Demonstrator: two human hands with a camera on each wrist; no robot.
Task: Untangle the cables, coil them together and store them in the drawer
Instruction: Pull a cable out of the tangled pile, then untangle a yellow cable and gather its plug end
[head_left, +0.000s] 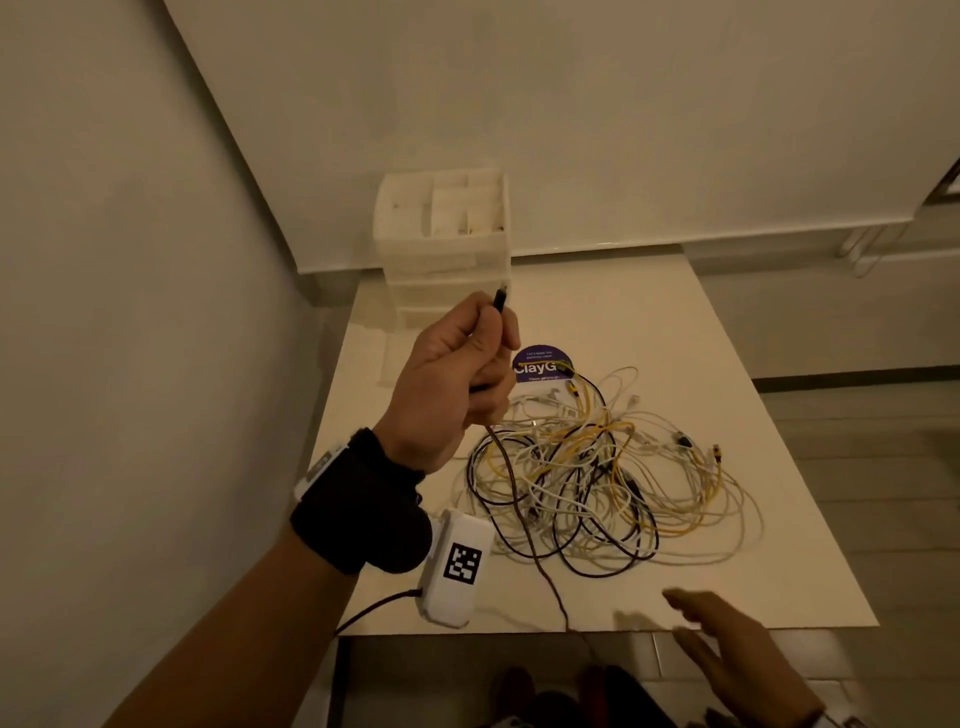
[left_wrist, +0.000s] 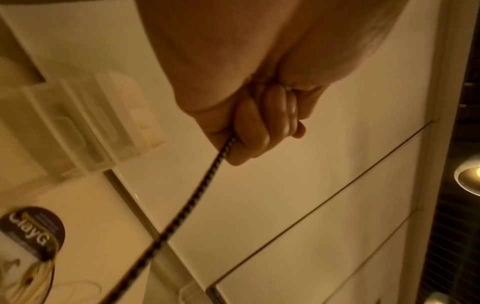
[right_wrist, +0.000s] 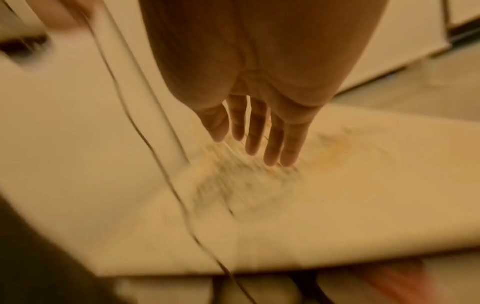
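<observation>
Gripping a dark braided cable (head_left: 519, 499) in a closed fist, the left hand (head_left: 452, 384) is held raised above the table (head_left: 727, 332), between the drawer unit (head_left: 444, 244) and the tangle (head_left: 597, 467). The cable's black plug (head_left: 501, 300) is seen sticking up out of the top of the fist, in front of the drawer unit. In the left wrist view the fingers (left_wrist: 262, 131) are curled tightly round the cable, which is striped dark and light and is drawn taut from the fist. From below the fist the cable is run down across the near side of the tangle and over the table's near edge.

The tangle is made up of white, yellow and dark cables, heaped loosely on the table, near the drawer unit and on the side toward the person. A round purple sticker (head_left: 540, 364) marked "ClayG" is partly covered by the far edge of the tangle.

The right hand (head_left: 737, 654) is held at the table's near edge, on the near side of the tangle, with fingers (right_wrist: 255, 131) straight and slightly spread; nothing is held in it. The right wrist view is blurred, so it cannot be told whether the fingertips touch the tangle.

The drawer unit, of pale translucent plastic, is set at the table's far left corner against the wall; its drawers appear pushed in.
</observation>
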